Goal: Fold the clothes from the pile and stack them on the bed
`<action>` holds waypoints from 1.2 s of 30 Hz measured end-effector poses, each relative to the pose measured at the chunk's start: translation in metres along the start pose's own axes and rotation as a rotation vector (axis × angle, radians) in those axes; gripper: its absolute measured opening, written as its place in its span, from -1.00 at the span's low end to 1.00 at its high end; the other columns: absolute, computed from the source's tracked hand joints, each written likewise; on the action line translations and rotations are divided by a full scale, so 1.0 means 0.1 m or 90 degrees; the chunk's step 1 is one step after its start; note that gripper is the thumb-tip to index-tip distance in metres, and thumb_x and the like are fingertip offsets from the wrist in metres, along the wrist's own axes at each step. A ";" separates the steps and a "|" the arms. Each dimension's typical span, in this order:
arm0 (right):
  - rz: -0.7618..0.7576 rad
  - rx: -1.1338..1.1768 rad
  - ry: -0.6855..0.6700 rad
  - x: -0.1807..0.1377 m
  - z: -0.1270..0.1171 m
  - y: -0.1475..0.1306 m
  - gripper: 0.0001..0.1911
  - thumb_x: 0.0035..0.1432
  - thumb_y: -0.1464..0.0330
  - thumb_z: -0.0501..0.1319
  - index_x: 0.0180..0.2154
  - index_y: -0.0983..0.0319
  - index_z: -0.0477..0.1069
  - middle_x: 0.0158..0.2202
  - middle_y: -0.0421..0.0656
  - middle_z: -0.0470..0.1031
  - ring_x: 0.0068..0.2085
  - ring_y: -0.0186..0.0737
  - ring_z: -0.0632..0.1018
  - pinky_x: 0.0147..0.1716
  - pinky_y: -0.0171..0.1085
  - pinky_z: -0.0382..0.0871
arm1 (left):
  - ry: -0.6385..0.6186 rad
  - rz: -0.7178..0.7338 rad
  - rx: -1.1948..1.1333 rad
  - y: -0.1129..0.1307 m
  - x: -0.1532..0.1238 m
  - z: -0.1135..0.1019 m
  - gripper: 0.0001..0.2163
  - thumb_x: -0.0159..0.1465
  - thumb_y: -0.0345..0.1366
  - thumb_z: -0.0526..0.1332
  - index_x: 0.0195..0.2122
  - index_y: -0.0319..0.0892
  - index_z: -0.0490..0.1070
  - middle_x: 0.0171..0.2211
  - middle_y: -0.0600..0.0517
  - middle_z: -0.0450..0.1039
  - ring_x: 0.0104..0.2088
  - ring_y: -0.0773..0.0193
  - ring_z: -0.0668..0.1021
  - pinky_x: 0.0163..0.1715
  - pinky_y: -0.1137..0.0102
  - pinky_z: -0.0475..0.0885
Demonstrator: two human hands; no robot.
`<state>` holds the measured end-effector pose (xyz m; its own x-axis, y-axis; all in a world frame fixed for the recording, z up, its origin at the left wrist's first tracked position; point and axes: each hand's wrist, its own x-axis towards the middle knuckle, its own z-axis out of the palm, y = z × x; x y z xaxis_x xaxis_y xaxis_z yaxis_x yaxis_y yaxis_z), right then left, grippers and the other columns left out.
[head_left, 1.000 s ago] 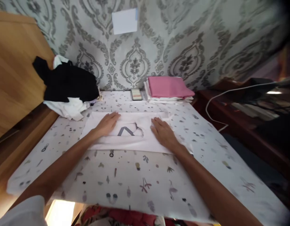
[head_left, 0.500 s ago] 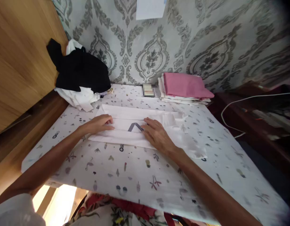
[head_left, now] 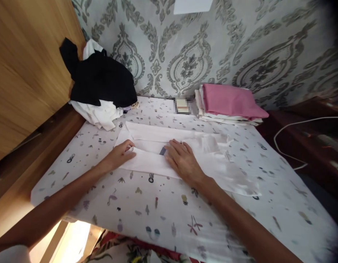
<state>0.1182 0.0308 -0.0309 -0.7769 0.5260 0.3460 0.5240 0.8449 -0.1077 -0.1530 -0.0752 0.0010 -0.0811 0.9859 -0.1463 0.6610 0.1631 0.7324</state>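
A white shirt [head_left: 152, 162] lies on the patterned sheet, its two long sides turned inward into panels. Dark stripes show in the gap between the panels, partly covered. At the shirt's left end, my left hand [head_left: 120, 155] grips the edge of the near panel between thumb and curled fingers. My right hand [head_left: 184, 160] rests flat on the middle of the shirt beside the stripes, fingers stretched out and hiding part of the cloth. The right end of the shirt spreads out loosely with some wrinkles.
A heap with a black garment [head_left: 103, 78] and white clothes [head_left: 99, 115] sits at the back left by a wooden panel [head_left: 34, 54]. Folded pink cloth [head_left: 229, 100] tops a stack at the back right. Between them stands a small blurred item [head_left: 182, 106]. A white cable [head_left: 284, 128] hangs at right.
The near panel now reaches farther over the middle, covering more of the stripes. Both hands have stayed close to the same parts of the shirt. The view has shifted slightly.
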 end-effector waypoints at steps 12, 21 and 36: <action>-0.163 0.091 -0.085 -0.02 0.12 -0.41 -0.46 0.42 0.19 0.04 0.29 0.33 0.25 0.37 0.12 0.18 0.39 0.04 0.18 0.32 0.13 0.14 | 0.190 0.197 0.491 0.08 -0.15 0.24 -0.65 0.45 -0.32 -0.08 0.18 -0.25 0.29 0.14 -0.29 0.42 0.15 -0.07 0.46 0.08 0.05 0.40; -0.157 0.114 -0.105 -0.03 0.09 -0.41 -0.38 0.40 0.07 0.02 0.31 0.32 0.21 0.39 0.10 0.15 0.42 -0.02 0.12 0.37 0.06 0.00 | 0.093 0.356 0.493 -0.32 -0.13 0.50 -0.33 0.45 0.09 -0.15 0.46 -0.21 -0.17 0.41 -0.24 0.06 0.40 0.02 0.16 0.33 0.04 0.15; 0.096 0.016 -0.023 -0.24 -0.37 -0.12 -0.45 0.45 0.17 -0.03 0.32 0.34 0.18 0.40 0.05 0.13 0.43 -0.13 0.09 0.40 -0.04 -0.04 | 0.128 0.398 0.541 -0.59 -0.05 0.39 -0.29 0.42 0.11 -0.19 0.48 -0.16 -0.25 0.41 -0.19 0.08 0.35 -0.07 0.25 0.26 0.01 0.19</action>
<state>0.1440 0.0045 -0.0036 -0.7027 0.6496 0.2903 0.6267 0.7583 -0.1799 -0.1626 -0.0915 -0.0674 0.3816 0.8861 0.2629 0.9237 -0.3759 -0.0740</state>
